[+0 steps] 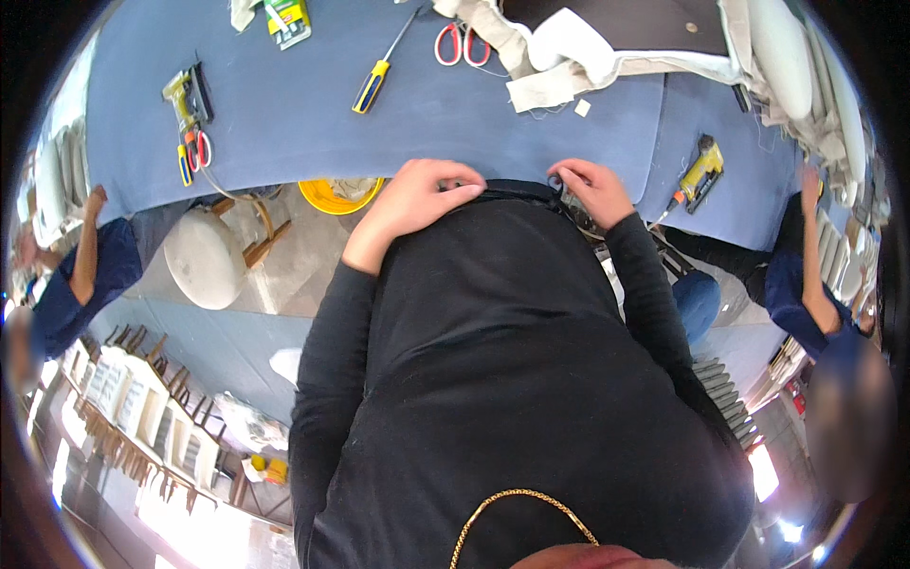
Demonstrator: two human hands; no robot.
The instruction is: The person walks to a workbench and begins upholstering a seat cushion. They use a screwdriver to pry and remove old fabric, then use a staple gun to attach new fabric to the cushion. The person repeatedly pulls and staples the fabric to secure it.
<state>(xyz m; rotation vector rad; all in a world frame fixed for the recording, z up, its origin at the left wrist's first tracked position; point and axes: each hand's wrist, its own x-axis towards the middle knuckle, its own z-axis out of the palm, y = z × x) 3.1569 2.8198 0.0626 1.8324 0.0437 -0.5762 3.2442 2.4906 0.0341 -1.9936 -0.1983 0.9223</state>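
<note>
While a screwdriver point(373, 87) lies unheld on the desk point(284, 123), the left hand point(417, 195) rests at the waist of the shirt point(512, 275), thumb near fingers, and the right hand point(599, 194) curls beside it, though any grip, and what is done or left, cannot be told.

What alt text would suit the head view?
A person in black has their left hand and right hand at waist level, beside a blue-covered table. On it lie a screwdriver, red-handled scissors and two yellow gun-shaped tools; co-workers at both sides.
</note>
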